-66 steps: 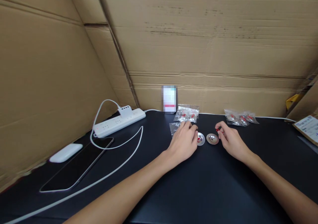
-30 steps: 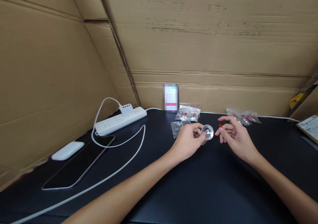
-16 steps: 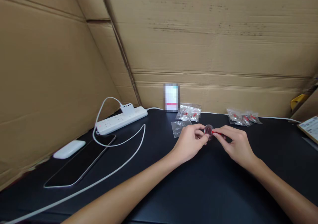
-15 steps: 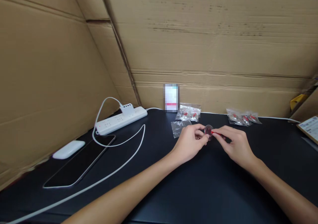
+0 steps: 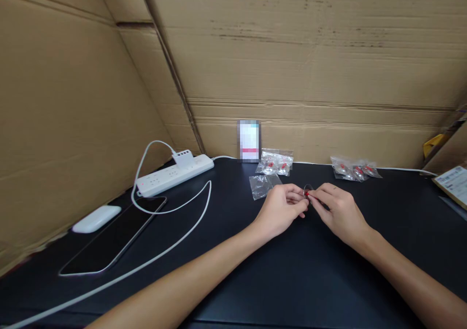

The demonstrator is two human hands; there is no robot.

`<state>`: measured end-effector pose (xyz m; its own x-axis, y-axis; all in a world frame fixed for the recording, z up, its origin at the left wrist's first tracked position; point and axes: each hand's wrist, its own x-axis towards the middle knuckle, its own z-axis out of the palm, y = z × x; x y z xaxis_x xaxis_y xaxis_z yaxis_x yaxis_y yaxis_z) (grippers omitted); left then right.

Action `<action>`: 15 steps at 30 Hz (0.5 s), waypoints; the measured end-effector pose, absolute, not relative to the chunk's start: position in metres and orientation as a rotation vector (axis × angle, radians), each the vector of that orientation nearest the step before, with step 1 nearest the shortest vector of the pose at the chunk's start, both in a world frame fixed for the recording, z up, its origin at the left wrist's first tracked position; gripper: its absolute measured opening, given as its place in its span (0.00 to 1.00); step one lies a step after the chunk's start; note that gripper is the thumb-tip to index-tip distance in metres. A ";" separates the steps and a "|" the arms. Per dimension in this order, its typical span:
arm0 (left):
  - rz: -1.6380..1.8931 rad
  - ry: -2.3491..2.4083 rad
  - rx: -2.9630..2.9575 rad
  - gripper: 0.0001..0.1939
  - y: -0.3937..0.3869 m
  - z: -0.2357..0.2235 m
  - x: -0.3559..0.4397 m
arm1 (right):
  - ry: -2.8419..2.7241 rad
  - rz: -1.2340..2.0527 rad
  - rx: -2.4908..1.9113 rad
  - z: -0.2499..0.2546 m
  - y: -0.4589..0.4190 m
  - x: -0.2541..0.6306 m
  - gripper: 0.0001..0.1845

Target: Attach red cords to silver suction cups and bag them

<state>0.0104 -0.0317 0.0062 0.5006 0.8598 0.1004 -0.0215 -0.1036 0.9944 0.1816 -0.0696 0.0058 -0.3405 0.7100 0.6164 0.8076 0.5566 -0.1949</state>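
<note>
Between my fingertips, above the black table [image 5: 292, 275], is a small clear round piece that looks like a suction cup [image 5: 308, 187]. My left hand [image 5: 279, 210] is closed on its rim from the left, thumb below and fingers above. From the right, my right hand [image 5: 339, 212] pinches a small red part [image 5: 307, 192] at the middle of the cup. The fingers hide much of both pieces, and I cannot tell how firmly they are joined. Just behind my left hand lies a flat clear plastic bag [image 5: 260, 187].
Clear packets with red-and-clear pieces lie at the back, one group [image 5: 275, 163] near a blurred screen [image 5: 249, 141], another [image 5: 353, 169] to the right. A power strip [image 5: 178, 175], white cable [image 5: 171, 246], phone [image 5: 113, 236] and white case [image 5: 97, 219] are left. Cardboard walls [image 5: 292, 66] enclose the table.
The clear cup has turned from facing me to nearly edge-on. My right fingers have come closer to the left ones, covering more of the red part. The view has shifted slightly.
</note>
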 end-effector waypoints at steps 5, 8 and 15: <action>0.913 0.795 1.651 0.04 -0.035 0.004 0.009 | -2.255 -0.381 -1.239 0.014 -0.075 0.176 0.15; 0.969 0.855 1.859 0.05 -0.042 0.009 0.008 | -2.285 -0.467 -1.276 0.014 -0.076 0.173 0.15; 0.956 0.876 2.155 0.08 -0.051 0.018 0.006 | -2.213 -0.263 -1.328 0.010 -0.076 0.175 0.13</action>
<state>0.0065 -0.0514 0.0179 0.5186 0.7631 0.3857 0.3177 -0.5908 0.7417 0.1750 -0.0763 0.0096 -0.3684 0.7568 0.5399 0.8622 0.4954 -0.1060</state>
